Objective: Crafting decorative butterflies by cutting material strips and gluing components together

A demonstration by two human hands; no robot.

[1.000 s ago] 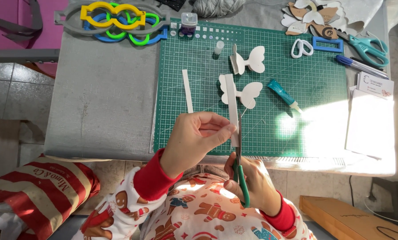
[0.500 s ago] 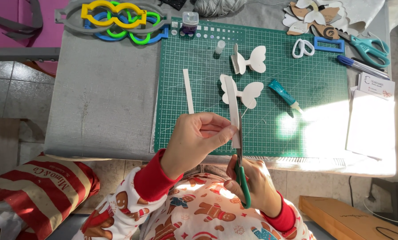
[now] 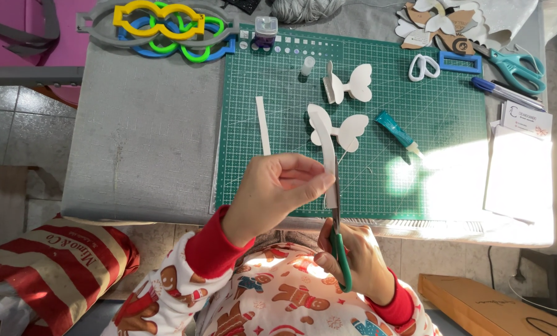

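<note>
My left hand (image 3: 277, 190) pinches a long white paper strip (image 3: 328, 155) that curves up over the green cutting mat (image 3: 434, 118). My right hand (image 3: 356, 258) holds green-handled scissors (image 3: 339, 246), whose blades meet the lower end of the strip just below my left thumb. Two white butterfly-shaped cutouts (image 3: 348, 84) (image 3: 347, 130) lie on the mat beyond the strip. A second narrow white strip (image 3: 263, 124) lies flat at the mat's left side.
On the mat: a teal glue tube (image 3: 398, 132) and a small white cap (image 3: 307, 65). Coloured plastic templates (image 3: 160, 25) sit at the back left; teal scissors (image 3: 518, 65), a blue pen (image 3: 505, 93), paper shapes (image 3: 437, 25) and white paper (image 3: 518, 180) at the right. Striped bag (image 3: 48, 267) lower left.
Both hands and the strip have stayed almost in place; the strip has shifted slightly in my left hand's grip against the scissor blades.
</note>
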